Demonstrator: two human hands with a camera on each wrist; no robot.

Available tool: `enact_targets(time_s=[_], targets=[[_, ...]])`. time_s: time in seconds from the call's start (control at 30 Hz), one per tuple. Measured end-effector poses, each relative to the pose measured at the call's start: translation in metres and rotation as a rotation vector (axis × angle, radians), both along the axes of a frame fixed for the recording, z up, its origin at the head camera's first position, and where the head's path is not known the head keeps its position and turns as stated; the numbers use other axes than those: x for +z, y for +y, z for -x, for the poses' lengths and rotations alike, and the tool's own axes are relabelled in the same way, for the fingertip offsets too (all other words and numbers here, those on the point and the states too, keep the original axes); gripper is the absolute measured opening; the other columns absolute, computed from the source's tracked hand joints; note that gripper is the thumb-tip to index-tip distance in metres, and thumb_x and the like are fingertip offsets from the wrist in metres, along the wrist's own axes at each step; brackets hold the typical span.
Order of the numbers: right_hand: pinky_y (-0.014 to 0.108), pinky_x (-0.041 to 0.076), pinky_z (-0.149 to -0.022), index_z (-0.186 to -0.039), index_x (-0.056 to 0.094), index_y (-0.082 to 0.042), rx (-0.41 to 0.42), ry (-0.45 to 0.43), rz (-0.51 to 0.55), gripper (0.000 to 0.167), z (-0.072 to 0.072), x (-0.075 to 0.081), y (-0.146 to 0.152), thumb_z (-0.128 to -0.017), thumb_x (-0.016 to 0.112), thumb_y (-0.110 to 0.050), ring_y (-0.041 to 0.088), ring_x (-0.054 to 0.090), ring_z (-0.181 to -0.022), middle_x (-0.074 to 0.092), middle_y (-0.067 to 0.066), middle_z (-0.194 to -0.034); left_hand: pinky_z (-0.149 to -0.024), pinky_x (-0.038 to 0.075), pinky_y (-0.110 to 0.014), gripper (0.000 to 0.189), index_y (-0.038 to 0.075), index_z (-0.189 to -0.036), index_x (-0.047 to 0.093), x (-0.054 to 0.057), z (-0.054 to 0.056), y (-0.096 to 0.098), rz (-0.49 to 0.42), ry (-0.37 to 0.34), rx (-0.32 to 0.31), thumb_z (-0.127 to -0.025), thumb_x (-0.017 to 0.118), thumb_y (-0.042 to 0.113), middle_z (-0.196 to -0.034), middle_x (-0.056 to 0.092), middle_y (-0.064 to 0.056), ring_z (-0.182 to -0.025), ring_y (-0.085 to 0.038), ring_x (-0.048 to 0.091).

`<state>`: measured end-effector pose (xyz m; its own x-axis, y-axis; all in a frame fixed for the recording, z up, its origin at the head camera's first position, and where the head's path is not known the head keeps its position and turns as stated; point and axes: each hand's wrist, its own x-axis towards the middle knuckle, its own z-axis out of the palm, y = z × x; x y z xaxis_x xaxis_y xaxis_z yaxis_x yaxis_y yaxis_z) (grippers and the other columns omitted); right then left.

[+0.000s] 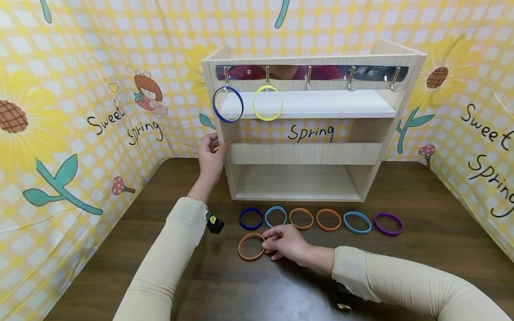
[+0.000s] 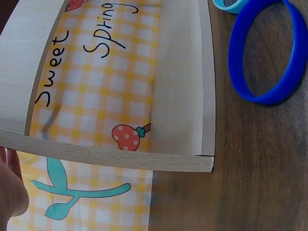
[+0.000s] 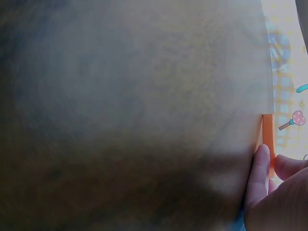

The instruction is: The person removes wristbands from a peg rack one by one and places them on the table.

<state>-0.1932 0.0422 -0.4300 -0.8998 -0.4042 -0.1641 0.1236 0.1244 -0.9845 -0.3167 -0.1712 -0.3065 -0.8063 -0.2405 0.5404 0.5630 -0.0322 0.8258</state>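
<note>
Between thumb and fingers my right hand (image 1: 287, 243) pinches the right edge of an orange silicone wristband (image 1: 239, 248), low over the tabletop in front of the row. In the right wrist view that band appears edge-on between the fingertips (image 3: 262, 154). My left hand (image 1: 210, 156) grips the left side panel of a wooden shelf (image 1: 299, 154), thumb at its front edge. A dark blue wristband (image 1: 229, 121) hangs from the shelf's leftmost hook, and a yellow wristband (image 1: 268, 119) from the hook beside it. Three more hooks to the right hold nothing.
In front of the shelf lies a row: dark blue band (image 1: 251, 228), light blue band (image 1: 285, 217), two orange bands (image 1: 301, 228), another light blue band (image 1: 357, 232) and a purple band (image 1: 388, 234). Yellow checked cloth (image 1: 80, 26) surrounds the dark wooden table (image 1: 217, 290).
</note>
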Motion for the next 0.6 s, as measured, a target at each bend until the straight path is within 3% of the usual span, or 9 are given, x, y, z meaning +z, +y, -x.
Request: enact_targets(time_s=[0.27, 0.5, 0.6], targets=[[0.031, 0.057, -0.058, -0.111, 0.062, 0.012, 0.011, -0.003, 0.004, 0.028, 0.000, 0.000, 0.000, -0.085, 0.069, 0.005, 0.020, 0.068, -0.073, 0.067, 0.011, -0.084, -0.072, 0.050, -0.023, 0.026, -0.011, -0.110, 0.059, -0.002, 0.000, -0.002, -0.002, 0.000, 0.016, -0.085, 0.063, -0.007, -0.091, 0.062, 0.004, -0.087, -0.013, 0.061], [0.035, 0.057, -0.063, -0.113, 0.060, 0.013, 0.011, 0.014, 0.028, 0.029, 0.002, 0.010, 0.005, -0.087, 0.067, 0.004, 0.024, 0.068, -0.078, 0.067, 0.013, -0.087, -0.072, 0.051, -0.024, 0.031, -0.015, -0.114, 0.055, -0.002, 0.000, -0.001, 0.004, -0.014, 0.000, -0.086, 0.063, -0.005, -0.095, 0.061, -0.002, -0.086, -0.013, 0.061], [0.036, 0.057, -0.064, -0.115, 0.059, 0.014, 0.003, 0.034, 0.037, 0.031, 0.005, 0.017, 0.007, -0.088, 0.067, 0.002, 0.025, 0.068, -0.080, 0.067, 0.014, -0.089, -0.071, 0.051, -0.025, 0.031, -0.014, -0.114, 0.056, -0.007, 0.008, -0.003, -0.007, -0.016, -0.004, -0.086, 0.064, -0.004, -0.095, 0.061, -0.002, -0.084, -0.013, 0.062]])
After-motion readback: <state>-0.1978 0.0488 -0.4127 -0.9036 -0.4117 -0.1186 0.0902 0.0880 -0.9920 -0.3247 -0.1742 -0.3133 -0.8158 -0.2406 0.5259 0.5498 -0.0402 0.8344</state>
